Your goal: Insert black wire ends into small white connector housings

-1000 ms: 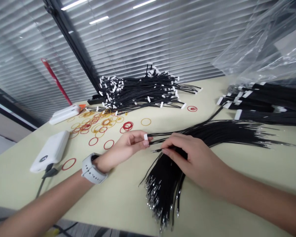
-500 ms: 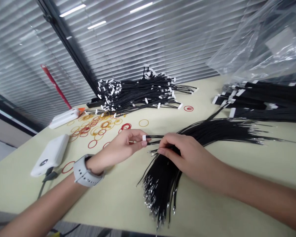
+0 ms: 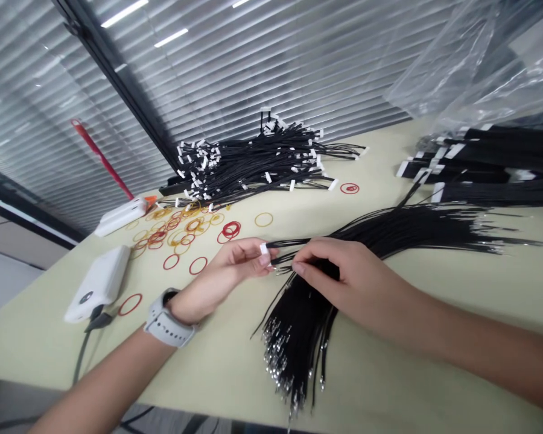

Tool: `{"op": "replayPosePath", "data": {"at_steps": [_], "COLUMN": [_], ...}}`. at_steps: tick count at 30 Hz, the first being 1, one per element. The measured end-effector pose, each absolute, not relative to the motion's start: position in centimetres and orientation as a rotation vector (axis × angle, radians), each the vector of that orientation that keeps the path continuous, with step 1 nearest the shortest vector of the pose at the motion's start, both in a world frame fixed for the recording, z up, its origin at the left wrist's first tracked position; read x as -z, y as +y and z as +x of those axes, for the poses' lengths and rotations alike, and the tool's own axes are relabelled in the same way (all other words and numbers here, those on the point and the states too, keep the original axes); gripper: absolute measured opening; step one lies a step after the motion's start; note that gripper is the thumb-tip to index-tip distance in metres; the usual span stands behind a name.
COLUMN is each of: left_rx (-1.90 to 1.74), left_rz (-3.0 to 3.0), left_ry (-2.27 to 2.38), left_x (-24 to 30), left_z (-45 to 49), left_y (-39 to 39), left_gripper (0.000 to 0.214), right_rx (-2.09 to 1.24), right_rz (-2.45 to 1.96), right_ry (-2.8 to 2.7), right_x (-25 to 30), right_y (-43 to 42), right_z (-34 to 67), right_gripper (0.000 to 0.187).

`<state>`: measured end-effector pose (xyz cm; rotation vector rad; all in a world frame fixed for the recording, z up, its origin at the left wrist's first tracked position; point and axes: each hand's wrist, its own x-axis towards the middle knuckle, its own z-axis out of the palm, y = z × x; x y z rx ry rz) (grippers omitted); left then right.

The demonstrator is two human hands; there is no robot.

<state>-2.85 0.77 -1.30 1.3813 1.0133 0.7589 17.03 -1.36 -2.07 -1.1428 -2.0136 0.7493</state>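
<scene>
My left hand (image 3: pixel 242 262), with a grey watch on the wrist, pinches a small white connector (image 3: pixel 265 250) between thumb and fingertips. Thin black wires run from that connector toward the right. Just beside it, my right hand (image 3: pixel 344 271) is closed in a pinch on a black wire near the connector; the wire's silvery tip is close to my left thumb. Under my right hand lies a thick bundle of black wires (image 3: pixel 298 325), its metal-tipped ends fanned toward the table's front edge. The rest of the bundle bends away to the right.
A heap of black cables with white connectors (image 3: pixel 253 163) lies at the back. Rubber bands (image 3: pixel 181 232), red and yellow, are scattered left of it. Two white devices, one a corded white box (image 3: pixel 99 280), sit at left. More black cables (image 3: pixel 493 163) and clear plastic (image 3: pixel 470 72) are at right.
The view has shifted slightly. The connector in my left hand has tilted, and my right fingers have brought a wire's tip closer to it.
</scene>
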Motion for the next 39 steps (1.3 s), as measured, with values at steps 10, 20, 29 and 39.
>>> {"op": "replayPosePath", "data": {"at_steps": [10,20,29,39], "left_rx": [-0.744,-0.737,-0.714,-0.736], "left_rz": [1.439,1.498,1.474,1.565], "left_ry": [1.006,0.975,0.987,0.961], "left_x": [1.19,1.26,1.03,1.38], "left_z": [-2.65,-2.80,-2.29,-2.42], "left_y": [0.54,0.42,0.25,0.31], "left_gripper": [0.004,0.002,0.004,0.004], "right_rx": [-0.829,-0.805,-0.638,-0.530], "right_rz": [-1.169,-1.150,-1.237,-1.207], "right_ry": [-1.970,-1.940,-2.025,-2.038], "right_x": [2.13,2.20,2.19,2.12], "right_y": [-1.34,-1.12,-1.24,-1.32], "right_z": [17.15,16.98,17.14,17.26], "right_gripper": [0.014,0.013,0.016,0.015]}}
